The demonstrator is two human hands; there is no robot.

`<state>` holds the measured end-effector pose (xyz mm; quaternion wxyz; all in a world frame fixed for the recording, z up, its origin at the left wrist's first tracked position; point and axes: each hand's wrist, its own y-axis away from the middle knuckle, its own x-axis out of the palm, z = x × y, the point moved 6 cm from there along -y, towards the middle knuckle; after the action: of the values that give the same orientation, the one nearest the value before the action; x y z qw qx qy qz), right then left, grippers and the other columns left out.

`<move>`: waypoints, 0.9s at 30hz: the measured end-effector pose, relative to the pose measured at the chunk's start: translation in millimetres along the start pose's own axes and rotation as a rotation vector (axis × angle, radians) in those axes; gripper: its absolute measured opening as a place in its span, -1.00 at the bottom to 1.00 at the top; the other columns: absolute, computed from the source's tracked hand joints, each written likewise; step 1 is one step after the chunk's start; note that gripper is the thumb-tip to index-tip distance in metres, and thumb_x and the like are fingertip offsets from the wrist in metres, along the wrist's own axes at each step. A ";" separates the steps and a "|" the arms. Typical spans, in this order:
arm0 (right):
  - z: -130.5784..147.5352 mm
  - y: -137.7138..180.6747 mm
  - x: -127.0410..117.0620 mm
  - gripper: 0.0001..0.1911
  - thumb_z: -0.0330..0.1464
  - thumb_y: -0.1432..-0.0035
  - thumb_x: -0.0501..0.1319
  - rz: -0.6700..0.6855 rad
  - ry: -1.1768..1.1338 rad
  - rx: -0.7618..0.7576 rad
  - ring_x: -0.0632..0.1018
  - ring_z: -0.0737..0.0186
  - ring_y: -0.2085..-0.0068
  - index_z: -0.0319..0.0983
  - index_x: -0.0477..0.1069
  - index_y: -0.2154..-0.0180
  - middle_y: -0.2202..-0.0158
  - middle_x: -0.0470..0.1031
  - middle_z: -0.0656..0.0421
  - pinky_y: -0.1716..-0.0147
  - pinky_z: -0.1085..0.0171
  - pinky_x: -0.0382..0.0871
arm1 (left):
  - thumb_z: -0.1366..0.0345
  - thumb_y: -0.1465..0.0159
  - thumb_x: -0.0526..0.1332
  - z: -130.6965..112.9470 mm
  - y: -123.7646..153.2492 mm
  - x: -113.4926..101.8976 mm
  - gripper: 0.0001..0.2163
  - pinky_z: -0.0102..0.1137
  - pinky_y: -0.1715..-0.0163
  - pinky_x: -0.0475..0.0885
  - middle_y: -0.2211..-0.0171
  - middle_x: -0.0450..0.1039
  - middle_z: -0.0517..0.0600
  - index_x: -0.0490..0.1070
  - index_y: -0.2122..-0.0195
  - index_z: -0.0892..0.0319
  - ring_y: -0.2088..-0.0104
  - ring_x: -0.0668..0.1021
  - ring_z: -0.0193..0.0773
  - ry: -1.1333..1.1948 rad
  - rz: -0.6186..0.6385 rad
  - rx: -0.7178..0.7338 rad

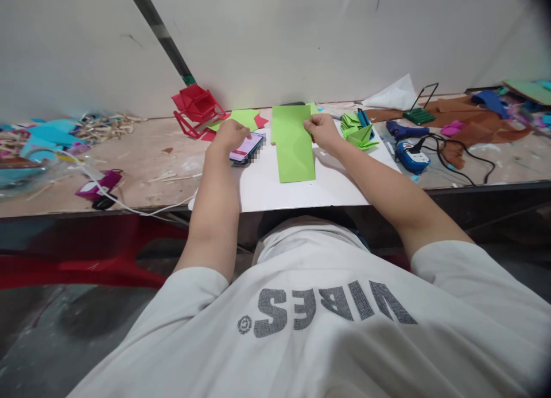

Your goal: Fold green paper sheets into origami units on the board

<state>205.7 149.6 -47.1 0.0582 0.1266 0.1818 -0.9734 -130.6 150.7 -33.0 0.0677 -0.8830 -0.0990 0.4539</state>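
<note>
My left hand (pixel 232 135) is at the upper left edge of a smartphone (pixel 247 148), its fingers curled and the thumb over the lit screen; part of the grip is hidden. My right hand (pixel 322 132) pinches the right edge of a long light-green sheet of paper (pixel 294 148). The sheet stretches toward me over a white board (pixel 258 188). Right of my right hand lie folded green paper pieces (pixel 358 133). Behind the phone are more green paper (pixel 243 118) and red paper scraps (pixel 260 120).
A small red folding chair model (pixel 196 108) stands at the back left. On the right are a blue glue gun (pixel 407 129), a blue power socket (pixel 412 157) with black cable, and brown sheets (pixel 456 112). A purple socket (pixel 101 184) and white cable lie left.
</note>
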 end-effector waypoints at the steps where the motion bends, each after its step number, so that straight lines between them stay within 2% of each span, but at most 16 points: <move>1: -0.1 -0.1 0.1 -0.41 -0.29 -0.53 0.46 0.002 -0.004 -0.002 0.29 0.28 0.43 -0.09 0.14 0.44 0.52 0.20 0.30 0.40 0.23 0.24 | 0.24 -0.33 0.32 -0.4 0.2 -0.1 -0.78 -0.13 0.02 0.48 0.63 0.18 -0.04 0.72 0.35 0.21 0.37 0.40 -0.07 0.000 0.002 0.003; 7: -1.4 -0.7 0.8 -0.43 -0.28 -0.57 0.43 0.008 0.006 -0.005 0.30 0.27 0.43 -0.09 0.16 0.43 0.52 0.21 0.31 0.39 0.23 0.24 | 0.22 -0.33 0.32 1.6 2.5 2.3 -0.79 -0.13 0.06 0.45 0.61 0.16 -0.07 0.73 0.31 0.18 0.38 0.37 -0.10 -0.028 0.049 -0.041; 12: -1.0 -0.5 0.2 -0.43 -0.30 -0.57 0.43 0.003 0.006 -0.007 0.29 0.26 0.43 -0.08 0.19 0.45 0.51 0.21 0.30 0.38 0.21 0.22 | 0.24 -0.31 0.33 2.1 1.9 -3.6 -0.82 -0.15 0.03 0.49 0.61 0.17 -0.06 0.70 0.36 0.18 0.34 0.42 -0.08 0.029 0.000 0.028; 14: -0.3 0.3 0.2 -0.44 -0.34 -0.58 0.39 0.002 0.013 0.001 0.30 0.25 0.44 -0.09 0.19 0.47 0.52 0.21 0.29 0.37 0.21 0.22 | 0.24 -0.33 0.32 -3.3 2.5 -5.1 -0.81 -0.14 -0.03 0.51 0.57 0.28 -0.01 0.68 0.37 0.17 0.28 0.50 -0.04 0.060 -0.039 0.051; 16: 0.9 1.3 0.5 -0.44 -0.35 -0.58 0.38 0.001 0.011 0.002 0.31 0.24 0.44 -0.09 0.18 0.47 0.53 0.22 0.29 0.38 0.21 0.23 | 0.22 -0.39 0.32 -16.2 3.8 -4.2 -0.80 -0.17 -0.11 0.52 0.43 0.50 0.06 0.67 0.32 0.17 0.13 0.61 0.00 0.155 -0.108 0.091; 18: 2.1 2.4 1.2 -0.44 -0.34 -0.57 0.38 0.003 0.003 0.002 0.32 0.23 0.44 -0.09 0.19 0.47 0.53 0.22 0.29 0.39 0.21 0.23 | 0.19 -0.47 0.32 -34.3 5.2 1.4 -0.80 -0.22 -0.15 0.53 0.22 0.69 0.10 0.67 0.24 0.16 -0.02 0.68 -0.01 0.352 -0.188 0.139; 20: 3.2 3.2 2.1 -0.46 -0.33 -0.56 0.40 0.008 -0.001 -0.002 0.32 0.24 0.43 -0.09 0.21 0.46 0.53 0.23 0.29 0.40 0.23 0.23 | 0.12 -0.56 0.31 -53.3 4.9 15.6 -0.77 -0.27 -0.05 0.56 0.07 0.75 0.12 0.65 0.14 0.15 -0.02 0.73 -0.10 0.609 -0.186 0.185; 21: 3.7 3.4 2.6 -0.47 -0.33 -0.56 0.40 0.011 -0.002 -0.004 0.31 0.24 0.43 -0.09 0.22 0.45 0.53 0.24 0.29 0.41 0.24 0.22 | 0.09 -0.59 0.32 -61.9 3.7 25.8 -0.75 -0.29 0.01 0.57 0.08 0.75 0.12 0.64 0.11 0.15 0.05 0.74 -0.15 0.716 -0.141 0.197; 23: 4.1 3.4 3.4 -0.49 -0.33 -0.56 0.39 0.016 -0.002 -0.006 0.30 0.25 0.43 -0.10 0.24 0.44 0.53 0.24 0.29 0.43 0.24 0.22 | 0.06 -0.58 0.38 -72.9 0.6 43.1 -0.74 -0.28 0.12 0.57 0.23 0.68 0.05 0.62 0.11 0.16 0.26 0.67 -0.25 0.855 -0.087 0.207; 27: 2.4 2.4 4.1 -0.45 -0.27 -0.55 0.45 0.024 -0.016 0.008 0.29 0.27 0.43 -0.10 0.22 0.44 0.52 0.24 0.29 0.42 0.24 0.25 | 0.06 -0.52 0.51 -71.6 -6.0 60.6 -0.70 -0.27 0.18 0.53 0.42 0.54 -0.08 0.57 0.24 0.13 0.37 0.55 -0.34 0.855 -0.076 0.204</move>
<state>201.6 146.2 -46.9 0.0708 0.1213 0.1760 -0.9743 -38.5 168.8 -38.0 0.2058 -0.9759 -0.0494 0.0524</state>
